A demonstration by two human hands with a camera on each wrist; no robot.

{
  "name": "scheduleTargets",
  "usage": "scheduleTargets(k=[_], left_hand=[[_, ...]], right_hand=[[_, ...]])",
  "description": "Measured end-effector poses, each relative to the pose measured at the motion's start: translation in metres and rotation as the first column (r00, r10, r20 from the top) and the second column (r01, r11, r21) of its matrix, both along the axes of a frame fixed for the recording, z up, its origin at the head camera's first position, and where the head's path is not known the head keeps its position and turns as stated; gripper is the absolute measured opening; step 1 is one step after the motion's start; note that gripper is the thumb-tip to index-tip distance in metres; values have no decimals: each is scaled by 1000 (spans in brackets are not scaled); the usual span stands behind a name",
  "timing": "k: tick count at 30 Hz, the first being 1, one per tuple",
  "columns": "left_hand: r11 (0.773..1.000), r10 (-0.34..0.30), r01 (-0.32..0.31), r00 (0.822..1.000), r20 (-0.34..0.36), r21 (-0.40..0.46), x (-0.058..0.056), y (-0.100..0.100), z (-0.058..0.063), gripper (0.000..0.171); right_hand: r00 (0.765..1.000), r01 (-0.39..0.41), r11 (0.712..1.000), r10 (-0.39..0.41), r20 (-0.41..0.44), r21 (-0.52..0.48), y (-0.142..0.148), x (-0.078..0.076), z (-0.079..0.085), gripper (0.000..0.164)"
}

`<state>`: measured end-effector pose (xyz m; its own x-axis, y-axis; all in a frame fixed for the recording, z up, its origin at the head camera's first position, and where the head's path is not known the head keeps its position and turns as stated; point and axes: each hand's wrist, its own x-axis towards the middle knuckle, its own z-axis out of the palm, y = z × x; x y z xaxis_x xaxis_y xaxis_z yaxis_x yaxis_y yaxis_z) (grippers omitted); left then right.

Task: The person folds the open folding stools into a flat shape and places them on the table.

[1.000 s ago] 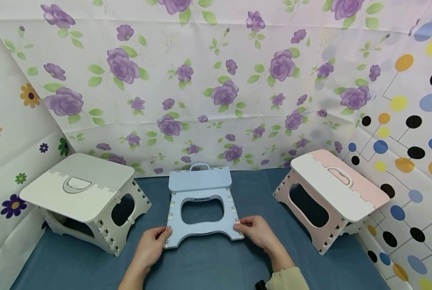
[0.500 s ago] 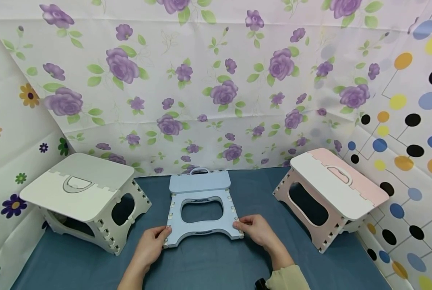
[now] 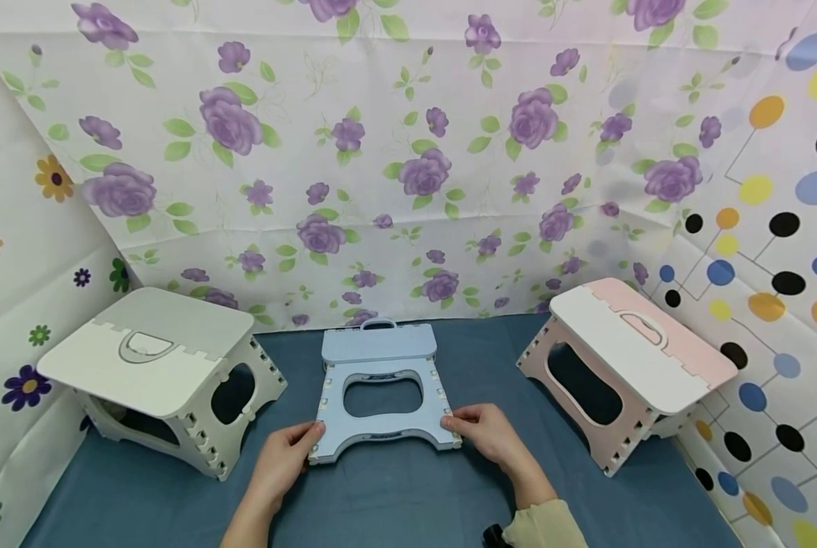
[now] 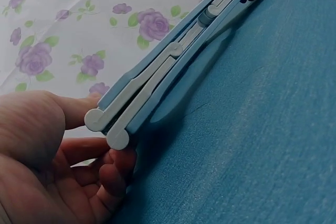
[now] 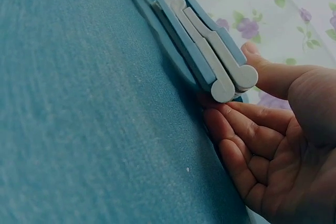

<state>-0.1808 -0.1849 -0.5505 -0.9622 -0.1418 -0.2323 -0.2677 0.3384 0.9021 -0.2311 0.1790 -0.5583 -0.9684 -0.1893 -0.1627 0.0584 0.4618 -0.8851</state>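
Note:
A light blue folding stool (image 3: 381, 358), folded flat, lies in the middle of the head view with its carry handle (image 3: 378, 323) at the far end. My left hand (image 3: 281, 460) pinches its near left corner, thumb on top and fingers beneath. At the near right corner my right hand (image 3: 486, 438) pinches it the same way. Both wrist views show the stool's edge as two stacked blue layers with pale grey hinge arms (image 4: 126, 95) ending in round knobs. In the right wrist view, the thumb (image 5: 254, 56) lies over the upper layer, with curled fingers below.
An unfolded white and grey stool (image 3: 161, 365) stands at the left. Another unfolded stool, pink and white (image 3: 627, 358), stands at the right. A dark blue cloth (image 3: 394, 502) covers the table, with a floral curtain (image 3: 408, 251) behind it.
The stool's far end has dropped slightly in the head view, and more of its lower layer shows along the opening. Both hands keep their grip on the near corners.

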Motion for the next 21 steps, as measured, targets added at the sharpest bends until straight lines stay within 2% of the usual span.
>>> scheduleTargets(k=[10,21], left_hand=[[1000,-22,22,1000,-15,10,1,0,-1,60],[999,-24,22,998,-60,-46,1,1,-4,53]], right_hand=[[998,57,998,-58,-13,-5,0,2,-3,45],[994,108,994,-108,-34,-1,-2,2,-3,40]])
